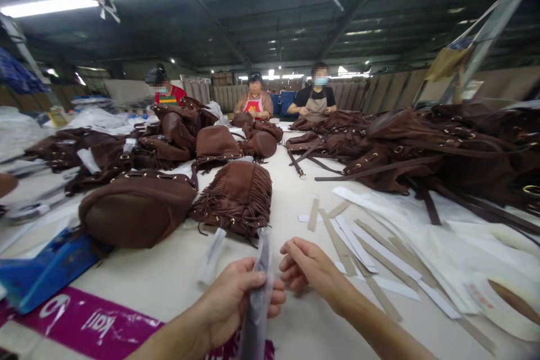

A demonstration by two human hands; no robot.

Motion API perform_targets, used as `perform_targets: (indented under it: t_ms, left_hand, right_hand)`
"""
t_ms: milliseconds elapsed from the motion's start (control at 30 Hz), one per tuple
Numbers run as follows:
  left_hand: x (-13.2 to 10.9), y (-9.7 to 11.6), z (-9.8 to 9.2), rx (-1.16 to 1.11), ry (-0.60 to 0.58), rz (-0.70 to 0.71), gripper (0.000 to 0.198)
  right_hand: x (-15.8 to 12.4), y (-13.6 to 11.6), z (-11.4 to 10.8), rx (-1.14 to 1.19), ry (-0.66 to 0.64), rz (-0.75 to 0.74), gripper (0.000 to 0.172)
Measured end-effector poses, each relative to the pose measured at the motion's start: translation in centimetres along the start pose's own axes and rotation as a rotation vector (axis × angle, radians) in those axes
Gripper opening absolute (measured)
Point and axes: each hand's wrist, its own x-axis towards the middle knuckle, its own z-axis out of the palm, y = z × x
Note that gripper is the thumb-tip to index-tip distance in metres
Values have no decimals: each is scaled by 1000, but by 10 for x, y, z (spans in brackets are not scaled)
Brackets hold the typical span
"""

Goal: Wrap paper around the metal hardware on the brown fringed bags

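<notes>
My left hand [248, 298] is closed round a long dark strip in translucent wrapping [259, 292], its thumb across the front. The strip's upper end reaches the fringe of a brown bag [240, 194]. Just to the right, my right hand [301, 264] is raised with curled fingers, slightly blurred; whether anything is between them cannot be made out. A small wrapped piece [211, 256] lies left of the strip. Left of the fringed bag, a brown bag [139, 211] lies on its side with its rounded base toward me.
Brown bags and straps [442, 152] are heaped at the right. Paper strips [363, 253] and a tape roll [506, 304] lie at right front. A blue holder [46, 270] and purple plastic [97, 320] are at left front. Three people sit across the table [291, 208].
</notes>
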Motion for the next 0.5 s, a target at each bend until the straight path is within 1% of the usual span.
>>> perform_targets:
  t_ms: [100,167,233,300,367,433,500]
  left_hand:
    - [13,6,17,22,39,13,10]
    - [20,9,26,14,63,31,8]
    - [25,11,34,2,79,54,8]
    - [28,12,40,-5,79,65,8]
    - [31,11,44,-8,78,67,9]
    - [34,8,45,2,79,76,10]
    - [34,5,42,77,52,51,6]
  right_hand:
    - [-42,-3,6,222,-193,123,48]
    - [-61,-3,12,336,-323,136,51]
    - [-71,-1,19,427,-415,113,54]
    - [-72,4,22,436,-437,96,56]
    - [-72,10,21,371,-406,106,56]
    - [-73,17,16,341,-403,143,56]
    - [-75,26,7,371,-409,198,55]
